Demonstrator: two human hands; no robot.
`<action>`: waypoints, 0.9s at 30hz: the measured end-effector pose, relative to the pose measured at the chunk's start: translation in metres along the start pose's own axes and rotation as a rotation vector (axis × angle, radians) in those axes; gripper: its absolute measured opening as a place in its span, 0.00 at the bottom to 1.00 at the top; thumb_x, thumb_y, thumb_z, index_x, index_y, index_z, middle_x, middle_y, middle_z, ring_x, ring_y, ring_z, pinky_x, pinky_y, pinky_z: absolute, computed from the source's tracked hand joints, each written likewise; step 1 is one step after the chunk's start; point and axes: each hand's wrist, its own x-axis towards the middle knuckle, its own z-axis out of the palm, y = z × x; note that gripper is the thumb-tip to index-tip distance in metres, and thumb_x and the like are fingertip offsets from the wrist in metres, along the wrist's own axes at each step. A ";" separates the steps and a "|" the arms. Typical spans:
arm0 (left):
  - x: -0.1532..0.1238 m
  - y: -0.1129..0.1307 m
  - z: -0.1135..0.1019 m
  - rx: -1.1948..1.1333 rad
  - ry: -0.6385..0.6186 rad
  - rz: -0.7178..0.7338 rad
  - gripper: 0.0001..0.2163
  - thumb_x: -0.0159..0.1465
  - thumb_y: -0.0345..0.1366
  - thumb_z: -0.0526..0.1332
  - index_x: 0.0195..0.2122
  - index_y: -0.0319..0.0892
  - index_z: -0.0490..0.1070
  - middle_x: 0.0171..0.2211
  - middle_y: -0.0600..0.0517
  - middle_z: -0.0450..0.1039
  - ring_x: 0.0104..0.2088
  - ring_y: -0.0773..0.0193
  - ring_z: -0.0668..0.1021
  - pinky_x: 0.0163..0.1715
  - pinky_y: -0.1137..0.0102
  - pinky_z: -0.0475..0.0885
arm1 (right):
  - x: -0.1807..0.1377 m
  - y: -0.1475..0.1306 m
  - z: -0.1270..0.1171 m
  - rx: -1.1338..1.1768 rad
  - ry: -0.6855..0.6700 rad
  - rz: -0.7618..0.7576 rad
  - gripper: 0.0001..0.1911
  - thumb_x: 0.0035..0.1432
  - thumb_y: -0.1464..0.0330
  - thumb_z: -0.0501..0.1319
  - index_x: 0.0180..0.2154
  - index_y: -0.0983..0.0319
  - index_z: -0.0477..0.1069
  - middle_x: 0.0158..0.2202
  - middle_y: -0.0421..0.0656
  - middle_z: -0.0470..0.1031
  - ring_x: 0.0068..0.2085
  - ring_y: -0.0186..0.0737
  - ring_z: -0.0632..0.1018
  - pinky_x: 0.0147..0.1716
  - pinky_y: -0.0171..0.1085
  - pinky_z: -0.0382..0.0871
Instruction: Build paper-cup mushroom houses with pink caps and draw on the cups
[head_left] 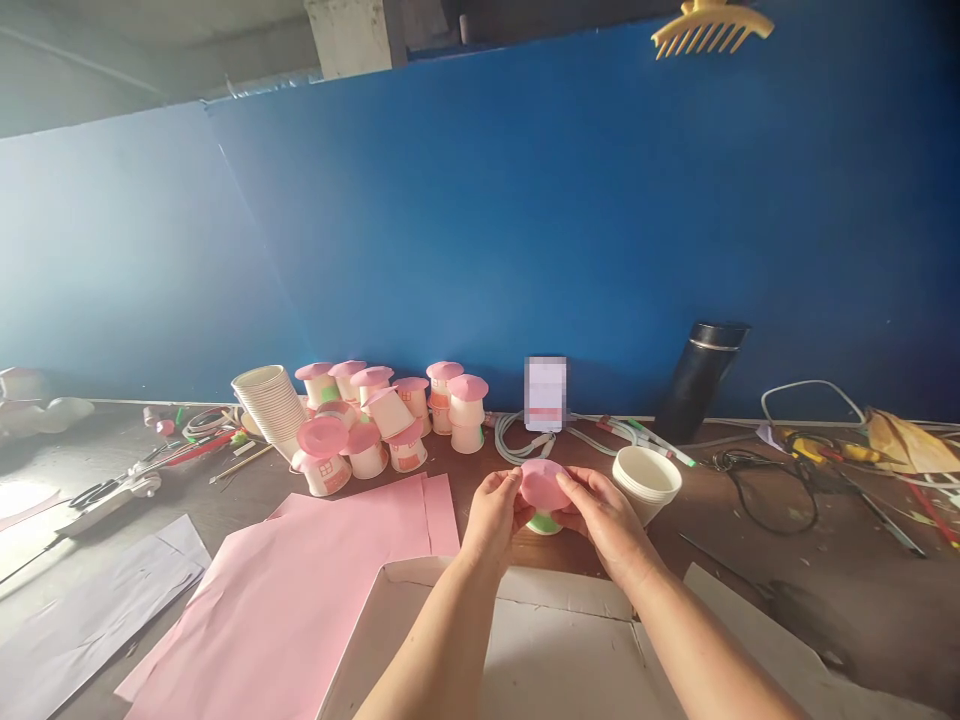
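Far left: scissors (pixel 105 490) lay on the table beside grey paper sheets (pixel 90 600). Pink paper sheets (pixel 315 580) were spread flat nearer the front.

Behind them a tilted stack of paper cups (pixel 270 405) leaned beside a cluster of finished cup houses (pixel 382 415). These were upturned cups, each with a pink roof, and a few had tipped over.

Centre: the left hand (pixel 495 515) and right hand (pixel 607 520) met over one more upturned cup (pixel 544 523), green at its base, standing just beyond the white cardboard box (pixel 525 640). Fingertips of both hands were closed on the pink roof disc (pixel 541 485), pinching its rim from either side as it sat on top of the cup. Whether it was already stuck down could not be told.

Just right of the right hand stood a short stack of white cups (pixel 646 478), upright and unworked. Farther right were a black flask (pixel 701 380) and cables (pixel 765 490).

Judgement: a good batch was done and one house was at the roofing step. Many bare cups and much pink paper were left.
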 end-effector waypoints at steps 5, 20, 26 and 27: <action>0.001 0.000 0.001 0.050 0.020 0.015 0.15 0.58 0.45 0.72 0.34 0.39 0.72 0.29 0.51 0.73 0.29 0.68 0.75 0.32 0.72 0.73 | 0.002 0.000 -0.001 -0.064 0.035 -0.015 0.29 0.51 0.47 0.69 0.45 0.61 0.75 0.38 0.47 0.78 0.38 0.48 0.79 0.32 0.41 0.80; 0.004 -0.013 0.000 0.681 0.145 0.530 0.15 0.67 0.42 0.59 0.49 0.41 0.77 0.48 0.41 0.76 0.48 0.54 0.78 0.52 0.60 0.71 | 0.003 0.001 -0.004 -0.372 0.167 -0.241 0.25 0.54 0.49 0.64 0.46 0.59 0.78 0.35 0.46 0.81 0.35 0.49 0.81 0.30 0.43 0.75; 0.010 -0.015 -0.001 0.426 0.026 0.323 0.10 0.63 0.38 0.63 0.44 0.40 0.76 0.42 0.43 0.80 0.42 0.57 0.79 0.45 0.65 0.72 | 0.003 0.005 -0.001 -0.154 0.095 -0.087 0.28 0.51 0.50 0.69 0.48 0.60 0.76 0.34 0.46 0.79 0.32 0.48 0.79 0.27 0.44 0.77; 0.010 -0.016 -0.002 0.390 0.026 0.288 0.11 0.62 0.37 0.64 0.44 0.39 0.76 0.43 0.43 0.80 0.42 0.58 0.79 0.44 0.65 0.72 | 0.003 0.006 -0.001 -0.122 0.077 -0.078 0.28 0.50 0.51 0.69 0.48 0.60 0.76 0.36 0.47 0.80 0.32 0.48 0.79 0.28 0.44 0.78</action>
